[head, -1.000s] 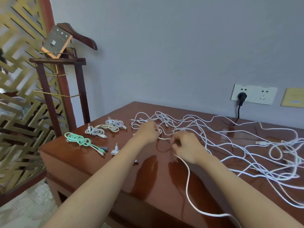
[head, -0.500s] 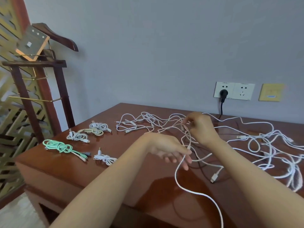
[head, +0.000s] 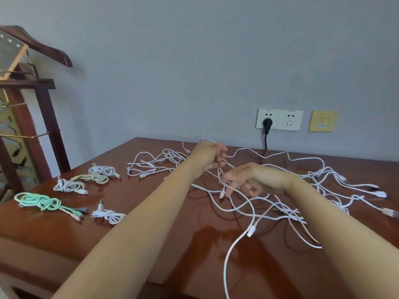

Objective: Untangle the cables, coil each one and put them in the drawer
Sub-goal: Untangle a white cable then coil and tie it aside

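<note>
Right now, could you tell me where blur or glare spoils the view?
In the head view, motion smears the right hand and the far-right connectors; the left hand gripping a white cable is sharper; the glossy table mirrors both forearms.

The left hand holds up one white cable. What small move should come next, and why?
Probably pinch the white cable with the fingers of the right hand just below the left hand and slide down it toward its plug. The left hand grips the strand raised, the right fingers hang loose beside it, and lower down it runs into the tangle of loops.
</note>
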`<state>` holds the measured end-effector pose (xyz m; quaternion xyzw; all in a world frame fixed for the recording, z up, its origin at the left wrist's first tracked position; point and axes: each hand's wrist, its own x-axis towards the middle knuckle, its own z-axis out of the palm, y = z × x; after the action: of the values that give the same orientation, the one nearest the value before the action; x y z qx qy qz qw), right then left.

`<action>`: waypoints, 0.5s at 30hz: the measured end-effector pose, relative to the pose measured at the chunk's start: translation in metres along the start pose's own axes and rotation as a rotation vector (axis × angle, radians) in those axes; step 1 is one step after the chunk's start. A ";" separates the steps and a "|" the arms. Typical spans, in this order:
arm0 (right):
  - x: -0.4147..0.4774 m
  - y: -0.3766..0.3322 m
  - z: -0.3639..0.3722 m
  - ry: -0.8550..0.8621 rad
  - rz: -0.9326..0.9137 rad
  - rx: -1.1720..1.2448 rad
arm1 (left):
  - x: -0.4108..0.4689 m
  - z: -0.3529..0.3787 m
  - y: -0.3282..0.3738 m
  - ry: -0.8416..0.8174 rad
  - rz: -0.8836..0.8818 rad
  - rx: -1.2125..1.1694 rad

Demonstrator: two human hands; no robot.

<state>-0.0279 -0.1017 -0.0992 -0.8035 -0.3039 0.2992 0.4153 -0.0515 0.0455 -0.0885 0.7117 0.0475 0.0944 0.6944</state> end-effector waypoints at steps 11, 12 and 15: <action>-0.004 0.017 -0.022 0.425 -0.040 0.308 | 0.007 0.004 -0.013 0.015 -0.232 -0.050; -0.003 0.020 -0.025 0.510 -0.029 0.299 | 0.005 0.004 -0.015 -0.037 -0.269 0.015; 0.000 0.026 -0.031 0.713 -0.002 0.367 | -0.002 0.004 -0.016 -0.285 -0.339 0.189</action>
<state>0.0010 -0.1296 -0.1067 -0.7691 -0.0828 0.0506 0.6317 -0.0517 0.0421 -0.1047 0.7615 0.0762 -0.1296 0.6305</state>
